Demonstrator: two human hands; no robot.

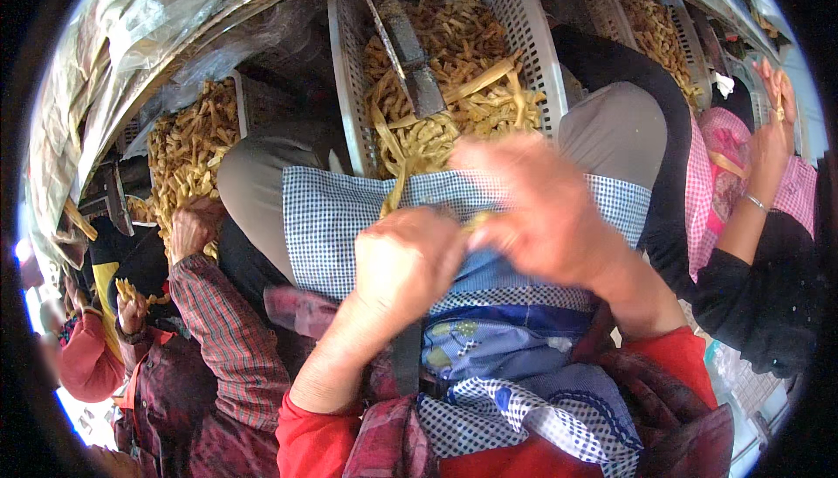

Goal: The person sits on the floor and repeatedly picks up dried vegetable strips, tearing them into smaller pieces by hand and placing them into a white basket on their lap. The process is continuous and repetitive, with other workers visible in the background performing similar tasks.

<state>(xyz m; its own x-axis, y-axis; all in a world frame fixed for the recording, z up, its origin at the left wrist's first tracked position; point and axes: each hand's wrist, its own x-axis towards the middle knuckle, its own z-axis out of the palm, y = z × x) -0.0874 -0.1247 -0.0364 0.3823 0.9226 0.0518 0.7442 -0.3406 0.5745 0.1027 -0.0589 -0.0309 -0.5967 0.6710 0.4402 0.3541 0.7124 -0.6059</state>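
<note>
Left hand (pixel 406 255): I see it curled around a yellow strip (pixel 395 192) | strip: runs far from that fist toward the crate, long axis near-far, left hand nearer | right hand (pixel 550 216): blurred, I can't tell its grip | white crate (pixel 543 46), far: yellow-brown pieces (pixel 467 28), metal blade (pixel 423 89) over them

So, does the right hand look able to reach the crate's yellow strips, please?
Probably yes: the right hand is close by, and the metal bar leaves the nearer yellow strips uncovered.

A white perforated crate (pixel 534 28) carries heaped yellow-brown strips (pixel 467 37).
</note>
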